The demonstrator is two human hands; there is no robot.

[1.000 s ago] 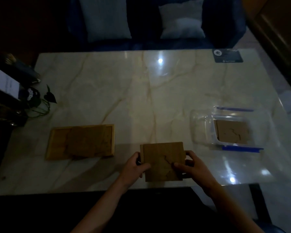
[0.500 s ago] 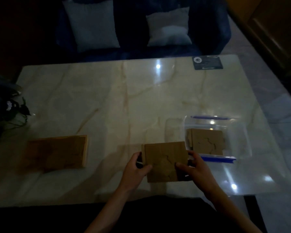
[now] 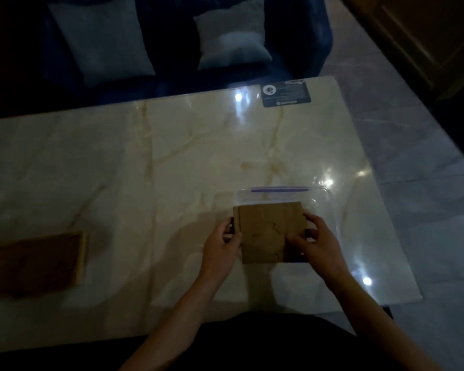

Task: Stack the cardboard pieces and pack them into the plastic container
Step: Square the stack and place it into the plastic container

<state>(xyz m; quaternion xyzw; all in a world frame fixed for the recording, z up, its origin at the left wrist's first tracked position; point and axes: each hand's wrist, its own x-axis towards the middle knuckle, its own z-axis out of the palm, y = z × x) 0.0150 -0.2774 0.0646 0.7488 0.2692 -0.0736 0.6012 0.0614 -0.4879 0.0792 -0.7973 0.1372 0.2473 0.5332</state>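
Cardboard stack [image 3: 268, 231] | between both hands, left [image 3: 220, 250] and right [image 3: 319, 245] grip closed on edges

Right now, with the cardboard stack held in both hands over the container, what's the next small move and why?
Probably lower the cardboard stack straight down into the plastic container. Left hand and right hand grip its opposite edges, and it already hangs over the container's opening, hiding most of it. Whether its edges line up with the walls is hard to tell in this dim light.
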